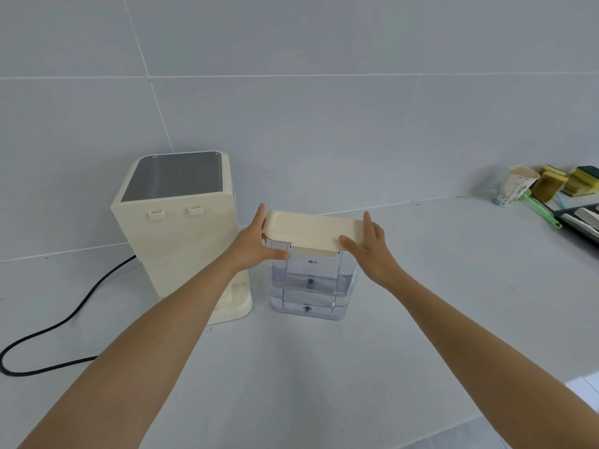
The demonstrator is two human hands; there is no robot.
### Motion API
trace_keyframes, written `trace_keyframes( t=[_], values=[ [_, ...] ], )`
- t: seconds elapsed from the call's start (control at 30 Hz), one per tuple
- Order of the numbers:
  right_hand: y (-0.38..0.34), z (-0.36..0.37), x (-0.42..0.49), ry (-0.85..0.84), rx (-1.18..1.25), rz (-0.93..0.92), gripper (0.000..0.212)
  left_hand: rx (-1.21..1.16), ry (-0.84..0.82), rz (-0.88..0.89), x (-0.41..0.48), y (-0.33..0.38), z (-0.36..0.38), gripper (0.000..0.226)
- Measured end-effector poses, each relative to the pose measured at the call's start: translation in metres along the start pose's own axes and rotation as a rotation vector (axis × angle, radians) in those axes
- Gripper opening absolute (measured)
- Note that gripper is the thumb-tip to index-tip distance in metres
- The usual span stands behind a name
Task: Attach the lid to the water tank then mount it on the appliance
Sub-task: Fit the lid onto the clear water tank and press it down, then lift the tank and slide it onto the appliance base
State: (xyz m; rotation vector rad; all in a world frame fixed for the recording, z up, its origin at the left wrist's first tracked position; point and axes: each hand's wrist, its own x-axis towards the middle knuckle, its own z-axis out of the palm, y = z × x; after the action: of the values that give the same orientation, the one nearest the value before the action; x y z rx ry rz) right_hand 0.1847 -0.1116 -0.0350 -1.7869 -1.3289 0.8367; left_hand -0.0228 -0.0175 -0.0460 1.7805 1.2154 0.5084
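Observation:
A clear plastic water tank (309,286) stands upright on the grey counter, holding some water. A cream lid (311,231) lies across its top. My left hand (256,241) grips the lid's left end, thumb under the front edge. My right hand (369,244) grips the lid's right end, thumb on top near the front corner. The cream appliance (181,228) stands just left of the tank, its back with two small hooks facing me and a grey panel on top.
A black power cord (61,322) runs from the appliance across the counter to the left. At the far right stand a paper cup (515,186), several sponges (564,183), a green-handled tool (541,209) and a dark tray. A tiled wall rises behind.

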Motion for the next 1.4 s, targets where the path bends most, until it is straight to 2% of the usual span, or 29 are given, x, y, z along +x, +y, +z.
trace_keyframes(
  t=[0.1, 0.17, 0.27, 0.43, 0.6, 0.7, 0.93, 1.07, 1.3, 1.4],
  values=[
    [0.015, -0.001, -0.004, -0.036, 0.227, -0.024, 0.094, -0.061, -0.022, -0.026, 0.003, -0.008, 0.003, 0.113],
    [0.024, 0.001, -0.006, -0.074, 0.269, -0.026, 0.095, -0.088, -0.044, -0.012, 0.004, -0.014, 0.006, 0.105],
    [0.034, 0.006, -0.005, -0.088, 0.209, -0.027, 0.088, -0.139, -0.043, -0.058, 0.005, -0.021, 0.012, 0.096],
    [0.044, 0.016, -0.001, -0.125, 0.128, 0.009, 0.096, -0.16, -0.053, -0.086, 0.009, -0.031, 0.021, 0.092],
    [0.051, 0.021, 0.004, -0.023, 0.064, 0.11, 0.088, -0.241, -0.003, -0.075, 0.011, -0.034, 0.025, 0.088],
    [0.052, 0.021, 0.006, -0.021, 0.031, 0.111, 0.083, -0.25, 0.001, -0.058, 0.01, -0.034, 0.025, 0.089],
    [0.048, 0.019, 0.009, -0.059, -0.01, 0.092, 0.088, -0.292, 0.015, -0.044, 0.003, -0.033, 0.024, 0.081],
    [0.035, 0.012, 0.015, -0.086, -0.028, 0.078, 0.089, -0.308, 0.06, -0.025, -0.005, -0.026, 0.014, 0.084],
    [-0.018, 0.005, 0.018, -0.141, -0.103, -0.031, 0.088, -0.28, 0.2, 0.0, -0.033, -0.009, -0.021, 0.066],
    [-0.044, 0.008, 0.02, -0.168, -0.111, -0.087, 0.089, -0.258, 0.271, 0.024, -0.049, 0.003, -0.043, 0.071]
  ],
)
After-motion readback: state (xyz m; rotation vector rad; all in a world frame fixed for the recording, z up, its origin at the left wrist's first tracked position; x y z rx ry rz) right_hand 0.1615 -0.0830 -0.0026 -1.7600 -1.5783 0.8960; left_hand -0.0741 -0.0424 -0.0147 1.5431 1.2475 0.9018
